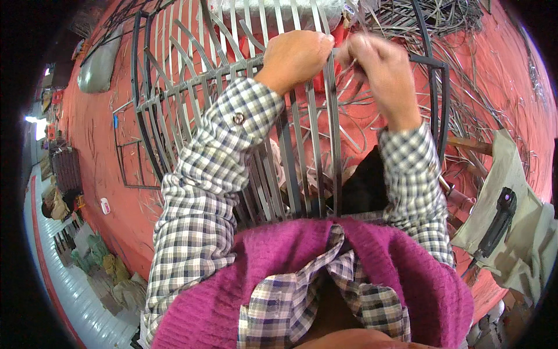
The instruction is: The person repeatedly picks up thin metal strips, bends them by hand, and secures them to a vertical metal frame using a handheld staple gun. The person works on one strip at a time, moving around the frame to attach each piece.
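Note:
A dark metal frame (445,110) stands in front of me, with a crossbar (224,71) running across it. Flat grey strips (333,136) stretch lengthwise over the frame, side by side, and several loose strip ends stick up past the crossbar on the left. My left hand (297,55) is closed in a fist at the crossbar, its fingertips at one of the strips. Close to its right, my right hand (385,72) has curled fingers, slightly smeared by motion. What lies between those fingers is too blurred to make out.
Tangled grey strips (412,23) lie on the red floor (107,157) beyond and to the right. A beige cloth (465,232) with a black handled tool (498,218) on it is at my right. Farther left are a wrapped bundle (100,67) and a thin metal frame (122,163).

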The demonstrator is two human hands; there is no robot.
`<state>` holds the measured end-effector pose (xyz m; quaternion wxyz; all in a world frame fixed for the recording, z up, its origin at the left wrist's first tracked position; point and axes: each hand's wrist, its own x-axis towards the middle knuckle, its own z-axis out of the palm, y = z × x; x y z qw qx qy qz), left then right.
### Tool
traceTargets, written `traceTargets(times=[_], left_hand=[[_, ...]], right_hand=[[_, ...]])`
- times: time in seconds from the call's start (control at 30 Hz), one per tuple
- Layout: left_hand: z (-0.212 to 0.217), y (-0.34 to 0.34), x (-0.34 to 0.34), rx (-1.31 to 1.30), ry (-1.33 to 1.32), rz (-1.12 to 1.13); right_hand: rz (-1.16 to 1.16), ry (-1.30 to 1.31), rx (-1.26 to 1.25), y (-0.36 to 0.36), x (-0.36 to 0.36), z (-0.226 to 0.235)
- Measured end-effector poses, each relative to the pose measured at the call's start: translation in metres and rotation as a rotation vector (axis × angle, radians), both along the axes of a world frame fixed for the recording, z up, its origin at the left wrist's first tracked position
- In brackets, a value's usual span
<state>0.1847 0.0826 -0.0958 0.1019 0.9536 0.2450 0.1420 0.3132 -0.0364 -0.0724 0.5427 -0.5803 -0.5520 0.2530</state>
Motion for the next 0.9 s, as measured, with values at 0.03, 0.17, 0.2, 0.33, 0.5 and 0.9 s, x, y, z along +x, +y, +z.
traceTargets(times=[0.03,0.17,0.2,0.33,0.5,0.9], left_hand=[[-0.002,-0.003,-0.001,-0.064,-0.155,0.123],[-0.007,-0.007,-0.005,-0.115,-0.425,0.021],[-0.008,-0.008,-0.005,-0.094,-0.413,0.008],[-0.007,-0.010,-0.005,-0.074,-0.323,0.026],[-0.002,-0.012,-0.002,-0.125,-0.165,0.066],[0.003,-0.002,0.001,-0.307,-0.058,0.057]], right_hand=[[0.037,-0.087,0.068,0.018,0.019,-0.006],[0.237,-1.160,0.001,0.129,0.066,-0.064],[0.352,-1.259,-0.082,0.144,0.069,-0.080],[0.125,-1.125,0.142,0.110,0.080,-0.068],[-0.113,0.011,-0.355,-0.022,0.046,-0.020],[-0.057,0.591,-0.617,-0.039,-0.015,-0.041]])
